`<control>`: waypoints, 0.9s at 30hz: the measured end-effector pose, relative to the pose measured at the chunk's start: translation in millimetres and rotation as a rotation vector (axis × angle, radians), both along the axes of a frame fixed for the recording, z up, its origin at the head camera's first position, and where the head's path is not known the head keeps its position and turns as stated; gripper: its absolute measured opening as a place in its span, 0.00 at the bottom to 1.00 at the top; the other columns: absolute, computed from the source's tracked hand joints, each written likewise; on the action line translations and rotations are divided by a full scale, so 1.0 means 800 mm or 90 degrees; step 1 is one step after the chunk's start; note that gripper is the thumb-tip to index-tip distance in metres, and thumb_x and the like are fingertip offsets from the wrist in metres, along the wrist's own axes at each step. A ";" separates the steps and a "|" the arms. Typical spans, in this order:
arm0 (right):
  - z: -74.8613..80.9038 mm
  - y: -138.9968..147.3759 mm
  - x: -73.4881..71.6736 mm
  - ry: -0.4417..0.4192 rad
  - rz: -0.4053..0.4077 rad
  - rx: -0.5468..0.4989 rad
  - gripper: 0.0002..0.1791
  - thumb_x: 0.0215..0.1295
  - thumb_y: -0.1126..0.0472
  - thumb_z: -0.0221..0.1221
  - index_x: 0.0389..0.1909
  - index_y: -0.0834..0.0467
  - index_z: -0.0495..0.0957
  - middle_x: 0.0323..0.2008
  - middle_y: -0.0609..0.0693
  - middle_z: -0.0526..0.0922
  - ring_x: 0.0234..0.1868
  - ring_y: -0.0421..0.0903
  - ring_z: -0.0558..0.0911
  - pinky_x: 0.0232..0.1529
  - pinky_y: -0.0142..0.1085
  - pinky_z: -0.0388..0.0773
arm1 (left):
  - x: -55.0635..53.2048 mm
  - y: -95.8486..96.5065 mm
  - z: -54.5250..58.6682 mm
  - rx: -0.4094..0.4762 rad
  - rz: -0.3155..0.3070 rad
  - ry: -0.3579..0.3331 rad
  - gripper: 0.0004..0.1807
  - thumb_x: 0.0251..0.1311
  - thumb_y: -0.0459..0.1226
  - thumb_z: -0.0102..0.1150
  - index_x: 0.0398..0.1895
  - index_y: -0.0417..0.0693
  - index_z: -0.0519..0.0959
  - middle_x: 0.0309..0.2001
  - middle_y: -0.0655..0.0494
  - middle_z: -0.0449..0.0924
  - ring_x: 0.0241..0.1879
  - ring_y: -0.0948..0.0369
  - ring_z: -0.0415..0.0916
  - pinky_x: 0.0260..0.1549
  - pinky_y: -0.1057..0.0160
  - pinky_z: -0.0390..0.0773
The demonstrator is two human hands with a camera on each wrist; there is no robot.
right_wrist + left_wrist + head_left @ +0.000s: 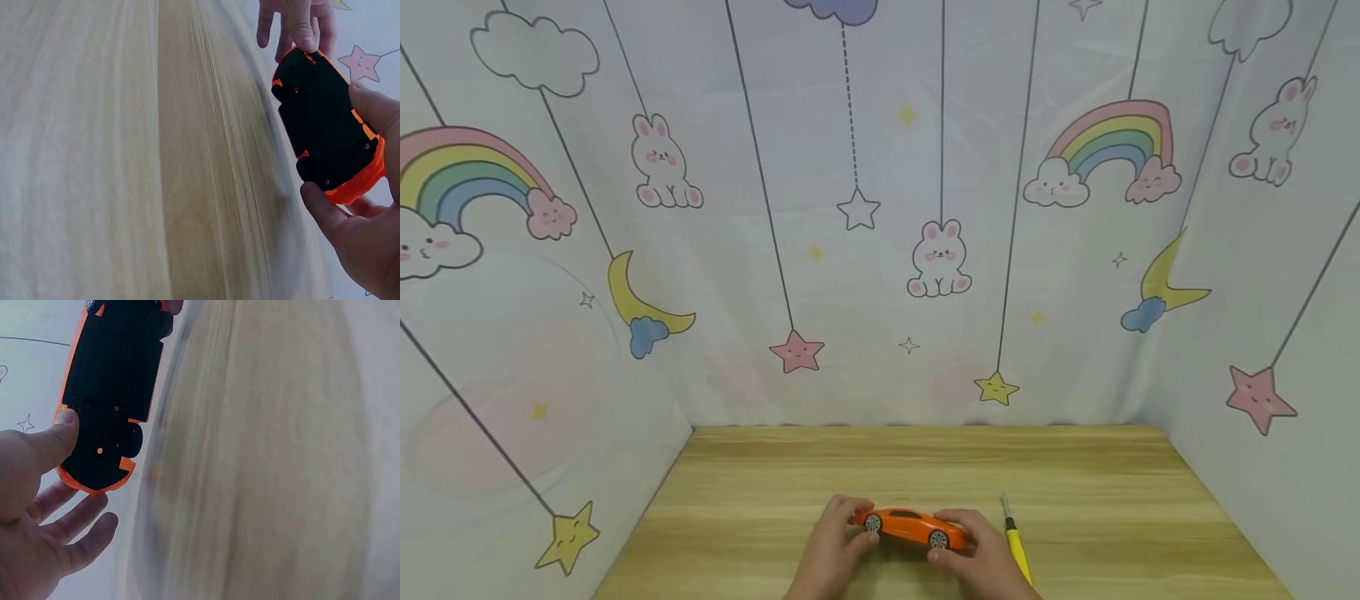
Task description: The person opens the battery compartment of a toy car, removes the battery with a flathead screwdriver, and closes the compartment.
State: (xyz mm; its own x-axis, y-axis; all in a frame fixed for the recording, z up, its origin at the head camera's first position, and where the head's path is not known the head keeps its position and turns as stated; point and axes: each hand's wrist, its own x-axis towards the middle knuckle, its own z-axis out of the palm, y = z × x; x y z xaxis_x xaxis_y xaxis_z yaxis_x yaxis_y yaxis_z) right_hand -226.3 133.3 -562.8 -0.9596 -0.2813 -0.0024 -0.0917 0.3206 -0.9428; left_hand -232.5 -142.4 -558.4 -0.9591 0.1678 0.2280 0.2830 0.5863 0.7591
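Both hands [838,542] w/ grip on orange toy car [906,525], yellow screwdriver [1015,544] nr R hand [985,552]

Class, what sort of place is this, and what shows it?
Probably a small tabletop booth: cartoon-printed cloth walls on three sides of a wood-grain table, where a yellow screwdriver lies near an orange toy car.

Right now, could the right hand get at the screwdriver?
Probably yes, if it lets go of the toy car, which the left hand also holds. The screwdriver lies on the table close beside the right hand, with nothing visible between them.
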 end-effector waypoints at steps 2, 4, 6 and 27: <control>0.002 -0.001 -0.001 0.026 -0.018 0.024 0.33 0.56 0.47 0.74 0.63 0.52 0.80 0.62 0.58 0.78 0.61 0.55 0.79 0.58 0.49 0.79 | 0.000 0.000 0.000 -0.002 0.004 -0.002 0.23 0.58 0.43 0.71 0.57 0.51 0.81 0.52 0.60 0.76 0.53 0.57 0.78 0.55 0.49 0.79; 0.003 -0.001 -0.001 0.038 -0.035 0.028 0.32 0.57 0.48 0.74 0.62 0.53 0.80 0.60 0.56 0.79 0.60 0.53 0.78 0.58 0.48 0.78 | 0.000 0.001 0.000 -0.002 -0.001 0.006 0.22 0.58 0.43 0.71 0.56 0.52 0.81 0.51 0.61 0.76 0.53 0.58 0.78 0.55 0.51 0.79; 0.004 -0.002 0.000 0.045 -0.052 0.026 0.32 0.57 0.49 0.74 0.62 0.53 0.80 0.59 0.55 0.79 0.59 0.51 0.78 0.57 0.46 0.78 | 0.000 0.002 -0.001 -0.002 -0.003 0.015 0.20 0.58 0.43 0.71 0.54 0.55 0.81 0.50 0.63 0.76 0.51 0.60 0.77 0.54 0.53 0.79; -0.008 0.001 -0.001 0.108 -0.029 0.060 0.26 0.61 0.50 0.71 0.58 0.55 0.79 0.57 0.56 0.81 0.57 0.54 0.81 0.52 0.38 0.82 | -0.001 0.009 0.000 0.006 0.007 0.037 0.24 0.63 0.51 0.66 0.59 0.50 0.81 0.49 0.59 0.75 0.51 0.59 0.74 0.51 0.56 0.77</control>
